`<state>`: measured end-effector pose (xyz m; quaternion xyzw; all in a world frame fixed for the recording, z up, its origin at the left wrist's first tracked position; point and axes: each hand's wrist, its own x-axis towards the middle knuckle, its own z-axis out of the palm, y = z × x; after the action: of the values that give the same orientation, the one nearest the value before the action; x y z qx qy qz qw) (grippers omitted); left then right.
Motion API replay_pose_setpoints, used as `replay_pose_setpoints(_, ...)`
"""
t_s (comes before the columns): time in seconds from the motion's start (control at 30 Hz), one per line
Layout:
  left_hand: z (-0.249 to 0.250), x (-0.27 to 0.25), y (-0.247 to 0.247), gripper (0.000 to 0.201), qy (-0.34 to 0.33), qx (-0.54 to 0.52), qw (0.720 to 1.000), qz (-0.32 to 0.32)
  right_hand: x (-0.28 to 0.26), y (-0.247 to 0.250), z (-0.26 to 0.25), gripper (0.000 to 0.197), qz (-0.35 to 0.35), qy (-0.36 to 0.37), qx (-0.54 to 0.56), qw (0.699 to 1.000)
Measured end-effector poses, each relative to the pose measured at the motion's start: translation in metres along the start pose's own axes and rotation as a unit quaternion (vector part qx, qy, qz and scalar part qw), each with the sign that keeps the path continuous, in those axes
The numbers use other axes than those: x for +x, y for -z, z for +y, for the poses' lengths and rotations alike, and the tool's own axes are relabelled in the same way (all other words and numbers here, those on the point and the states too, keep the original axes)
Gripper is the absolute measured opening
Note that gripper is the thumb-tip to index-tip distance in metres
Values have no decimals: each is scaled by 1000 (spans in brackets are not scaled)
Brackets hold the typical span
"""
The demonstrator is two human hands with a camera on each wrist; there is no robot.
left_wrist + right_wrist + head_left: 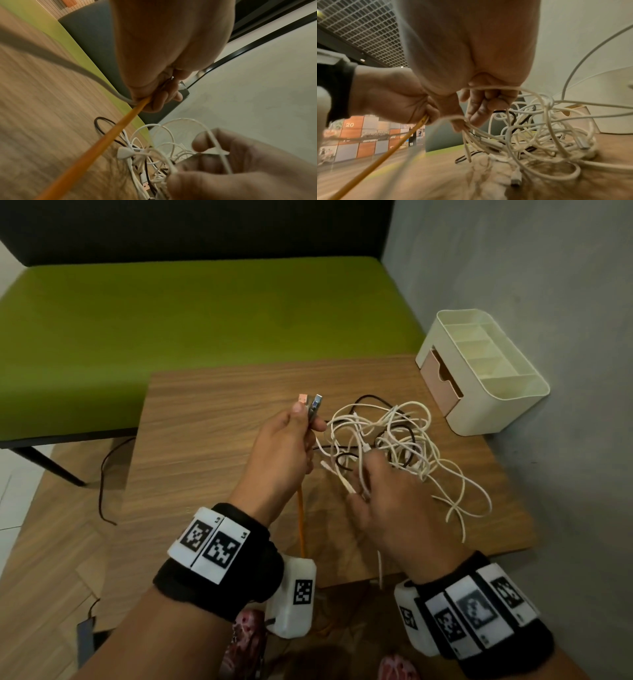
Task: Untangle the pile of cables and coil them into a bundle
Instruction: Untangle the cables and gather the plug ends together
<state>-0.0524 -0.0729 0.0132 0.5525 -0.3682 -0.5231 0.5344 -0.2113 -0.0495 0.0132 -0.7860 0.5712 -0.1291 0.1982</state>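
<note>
Head view: left hand (281, 446) clenched on two plugs (310, 405) and orange cable (301, 522). Right hand (390, 501) pinches white strands of tangle (394, 440), which lies on worktop (212, 446) beside organiser (479, 371).

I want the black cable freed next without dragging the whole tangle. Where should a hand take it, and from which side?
Probably at the black cable's bare arc on the pile's far edge, coming from the far side. There it loops clear of the white cables; elsewhere it runs beneath them, and its ends are hidden.
</note>
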Motion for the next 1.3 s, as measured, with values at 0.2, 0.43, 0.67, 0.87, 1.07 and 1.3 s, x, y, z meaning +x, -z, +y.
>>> replay_pose_setpoints(0.2, 0, 0, 3, 45, -16, 0, 1000, -3, -2, 12, 0, 68, 75, -62, 94, 991)
replay_pose_setpoints(0.43, -1, -1, -2, 45, -25, 10, 1000, -10, -6, 18, 8, 90, 22, -25, 35, 999)
replay_pose_setpoints(0.67, -1, -3, -3, 44, -30, 18, 999, -17, -1, 8, 18, 22, -5, 24, 3, 1000)
replay_pose_setpoints(0.87, -2, -1, -3, 44, -24, 14, 999, -16, 1, 1, 14, 21, 31, -5, -99, 995)
replay_pose_setpoints(1.07, -2, -3, -4, 44, -29, 24, 999, -18, 5, -1, 11, 15, 165, 52, -48, 984)
replay_pose_setpoints(1.3, 1, -6, -6, 33, -15, 43, 999, -17, 6, -17, 19, 29, -33, 24, 4, 999)
